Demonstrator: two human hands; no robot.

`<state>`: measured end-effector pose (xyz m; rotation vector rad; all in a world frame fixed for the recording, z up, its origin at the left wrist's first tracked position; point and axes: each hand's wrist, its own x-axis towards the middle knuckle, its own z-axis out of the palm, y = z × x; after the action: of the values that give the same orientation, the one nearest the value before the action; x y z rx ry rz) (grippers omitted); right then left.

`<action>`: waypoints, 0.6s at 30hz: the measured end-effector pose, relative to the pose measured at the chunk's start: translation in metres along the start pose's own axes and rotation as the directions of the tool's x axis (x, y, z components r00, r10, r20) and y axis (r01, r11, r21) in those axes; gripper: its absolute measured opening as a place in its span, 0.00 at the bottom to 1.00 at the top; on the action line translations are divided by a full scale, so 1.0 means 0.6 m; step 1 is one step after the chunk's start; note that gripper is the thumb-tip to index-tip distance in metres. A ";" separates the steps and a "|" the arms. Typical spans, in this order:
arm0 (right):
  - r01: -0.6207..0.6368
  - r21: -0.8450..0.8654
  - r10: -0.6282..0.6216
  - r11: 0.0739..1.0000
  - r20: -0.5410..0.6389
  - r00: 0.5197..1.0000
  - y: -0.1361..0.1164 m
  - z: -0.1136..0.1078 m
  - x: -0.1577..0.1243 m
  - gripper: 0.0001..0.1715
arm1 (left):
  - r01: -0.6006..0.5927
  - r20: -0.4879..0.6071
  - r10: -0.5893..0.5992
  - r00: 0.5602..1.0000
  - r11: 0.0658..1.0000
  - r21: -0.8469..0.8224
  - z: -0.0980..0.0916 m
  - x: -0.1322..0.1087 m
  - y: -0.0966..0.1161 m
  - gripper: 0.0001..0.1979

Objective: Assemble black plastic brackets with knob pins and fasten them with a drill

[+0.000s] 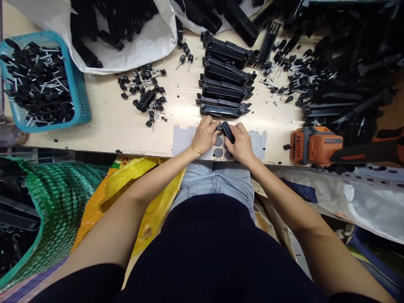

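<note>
Near the table's front edge, my right hand is closed around a black plastic bar-shaped part with a rounded end and a small hole. My left hand, with a thin gold bracelet at the wrist, meets it from the left. Its fingers are pinched at the part's upper end, on a small dark piece I cannot make out. Under both hands lies a grey sheet with round patches. Just beyond them, several black folded plastic assemblies are lined up in a row.
A blue basket full of black-headed screws stands at the left. Loose knobs and screws lie nearby, below a white sack of black parts. An orange 20V power tool rests at the right front edge. More black parts are heaped behind it.
</note>
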<state>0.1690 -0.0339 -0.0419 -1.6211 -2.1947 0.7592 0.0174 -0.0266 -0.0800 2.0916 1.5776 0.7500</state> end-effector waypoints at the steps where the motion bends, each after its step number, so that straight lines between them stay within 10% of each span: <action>1: 0.000 -0.004 0.000 1.000 0.000 1.000 0.000 0.001 0.000 0.15 | 0.039 -0.046 -0.038 0.998 0.999 0.014 0.005 0.000 0.004 0.12; 4: -0.016 -0.028 0.015 0.999 -0.021 1.000 -0.002 0.004 -0.001 0.15 | 0.132 -0.150 -0.126 0.981 0.991 0.029 0.017 0.000 0.013 0.12; 11: -0.059 -0.064 0.061 0.996 0.034 0.998 -0.009 0.002 -0.006 0.19 | -0.001 0.043 0.000 0.999 1.000 0.029 -0.019 -0.014 -0.009 0.14; 18: 0.014 0.010 -0.015 1.000 0.076 0.997 -0.003 -0.003 -0.003 0.19 | 0.185 -0.151 -0.184 0.971 0.983 -0.012 0.011 -0.024 0.014 0.14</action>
<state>0.1691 -0.0353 -0.0394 -1.5951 -2.2492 0.8396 0.0249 -0.0429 -0.0823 1.8938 1.8249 0.8583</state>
